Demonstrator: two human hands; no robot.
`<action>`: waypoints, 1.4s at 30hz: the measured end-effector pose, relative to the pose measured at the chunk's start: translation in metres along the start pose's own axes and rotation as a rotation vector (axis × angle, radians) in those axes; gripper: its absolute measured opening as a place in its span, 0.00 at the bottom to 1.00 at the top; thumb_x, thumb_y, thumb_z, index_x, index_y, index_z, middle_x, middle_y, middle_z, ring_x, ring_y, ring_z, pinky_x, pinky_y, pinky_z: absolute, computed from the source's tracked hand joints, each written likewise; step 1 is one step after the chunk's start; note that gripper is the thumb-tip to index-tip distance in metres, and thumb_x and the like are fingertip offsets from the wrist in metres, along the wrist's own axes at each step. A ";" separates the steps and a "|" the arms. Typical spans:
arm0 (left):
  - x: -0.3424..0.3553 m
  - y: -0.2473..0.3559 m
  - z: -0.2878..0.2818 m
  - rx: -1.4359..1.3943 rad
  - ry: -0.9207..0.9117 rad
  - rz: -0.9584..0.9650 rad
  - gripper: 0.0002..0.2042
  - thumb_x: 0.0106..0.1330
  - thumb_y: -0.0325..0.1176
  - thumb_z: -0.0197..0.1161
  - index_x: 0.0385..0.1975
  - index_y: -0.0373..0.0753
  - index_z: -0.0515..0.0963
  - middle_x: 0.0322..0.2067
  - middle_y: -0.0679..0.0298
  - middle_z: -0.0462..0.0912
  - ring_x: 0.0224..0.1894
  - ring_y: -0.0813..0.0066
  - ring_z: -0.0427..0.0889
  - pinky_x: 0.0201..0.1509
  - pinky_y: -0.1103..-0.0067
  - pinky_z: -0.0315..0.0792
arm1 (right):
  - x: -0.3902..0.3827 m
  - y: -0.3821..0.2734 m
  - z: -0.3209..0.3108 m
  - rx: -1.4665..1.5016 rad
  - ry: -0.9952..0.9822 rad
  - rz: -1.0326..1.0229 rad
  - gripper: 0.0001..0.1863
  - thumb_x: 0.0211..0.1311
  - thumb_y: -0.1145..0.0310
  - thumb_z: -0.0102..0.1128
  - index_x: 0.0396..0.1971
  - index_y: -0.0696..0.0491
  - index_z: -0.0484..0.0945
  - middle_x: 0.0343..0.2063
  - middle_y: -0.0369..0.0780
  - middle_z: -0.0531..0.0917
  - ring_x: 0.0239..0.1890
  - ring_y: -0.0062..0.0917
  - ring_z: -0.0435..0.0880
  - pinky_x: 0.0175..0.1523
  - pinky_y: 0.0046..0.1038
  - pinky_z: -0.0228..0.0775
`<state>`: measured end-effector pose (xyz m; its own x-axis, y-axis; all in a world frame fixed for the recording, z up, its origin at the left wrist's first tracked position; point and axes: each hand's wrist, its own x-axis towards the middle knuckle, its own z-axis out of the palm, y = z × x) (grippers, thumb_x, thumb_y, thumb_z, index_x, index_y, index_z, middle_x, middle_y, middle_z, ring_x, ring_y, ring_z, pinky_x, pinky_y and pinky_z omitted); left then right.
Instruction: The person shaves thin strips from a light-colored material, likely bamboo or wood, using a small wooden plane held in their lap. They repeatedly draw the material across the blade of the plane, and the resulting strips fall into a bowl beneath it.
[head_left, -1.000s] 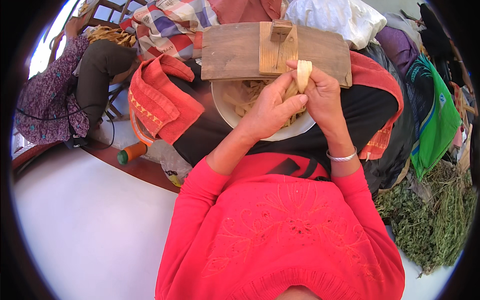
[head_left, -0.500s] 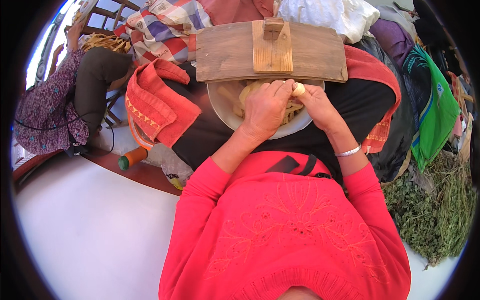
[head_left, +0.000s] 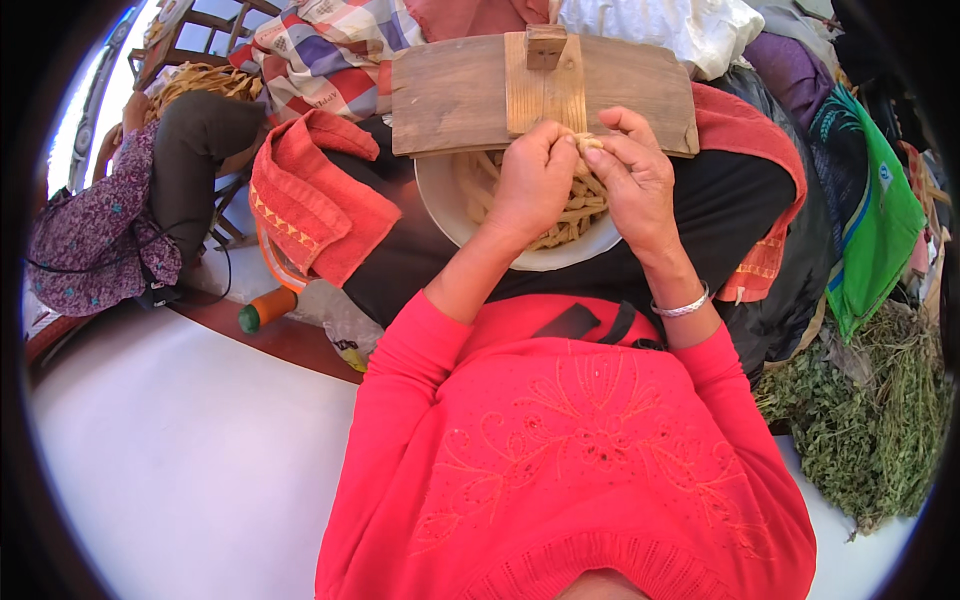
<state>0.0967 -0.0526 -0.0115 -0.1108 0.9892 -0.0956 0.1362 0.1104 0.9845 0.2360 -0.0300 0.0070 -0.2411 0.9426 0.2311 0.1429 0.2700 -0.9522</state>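
My left hand (head_left: 538, 182) is closed with thumb and forefinger on a pale yellow, twisted strip (head_left: 589, 143). On the other side of it, my right hand (head_left: 640, 188) pinches the same strip, its forefinger raised and bent. Both hands are close together at the near edge of a wooden board (head_left: 450, 95), above a white bowl (head_left: 443, 215) between my legs. Several tan strips (head_left: 575, 222) lie in the bowl. The board covers the bowl's far part, and an upright piece with a small wooden block (head_left: 545, 46) is fixed on it. My fingers hide part of the held strip.
Red towels (head_left: 325, 205) lie over my legs at both sides. Another person in a patterned sleeve (head_left: 95, 235) sits at the left, near an orange roll with a green end (head_left: 267, 310). A green bag (head_left: 880, 220) and dried plants (head_left: 870, 420) lie at the right.
Both hands have moved up and away from the bowl toward the board, the strip with them. My right hand has turned more upright, and more strips in the bowl show.
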 end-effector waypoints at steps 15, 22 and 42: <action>-0.026 0.022 -0.038 0.498 -0.057 0.549 0.05 0.62 0.26 0.61 0.34 0.36 0.74 0.28 0.58 0.78 0.28 0.61 0.79 0.32 0.77 0.71 | 0.042 -0.003 -0.028 0.079 -0.648 0.353 0.17 0.66 0.62 0.56 0.47 0.58 0.78 0.39 0.37 0.82 0.43 0.18 0.79 0.47 0.21 0.70; -0.006 0.015 -0.049 0.034 -0.221 0.103 0.04 0.66 0.28 0.58 0.36 0.34 0.74 0.27 0.71 0.76 0.30 0.87 0.70 0.35 0.86 0.67 | 0.053 -0.004 -0.040 0.214 -0.611 0.463 0.07 0.60 0.71 0.61 0.34 0.58 0.81 0.23 0.31 0.79 0.24 0.10 0.75 0.29 0.13 0.65; 0.055 -0.017 -0.071 0.250 0.029 0.024 0.03 0.64 0.27 0.58 0.31 0.34 0.73 0.21 0.70 0.73 0.24 0.87 0.67 0.28 0.85 0.64 | 0.056 0.026 -0.004 -0.577 -0.159 -0.304 0.05 0.56 0.71 0.59 0.30 0.56 0.79 0.26 0.44 0.79 0.30 0.38 0.78 0.36 0.33 0.70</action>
<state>0.0180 -0.0072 -0.0226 -0.1321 0.9891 -0.0646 0.3777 0.1105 0.9193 0.2299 0.0305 -0.0041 -0.4836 0.7794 0.3983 0.5258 0.6225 -0.5797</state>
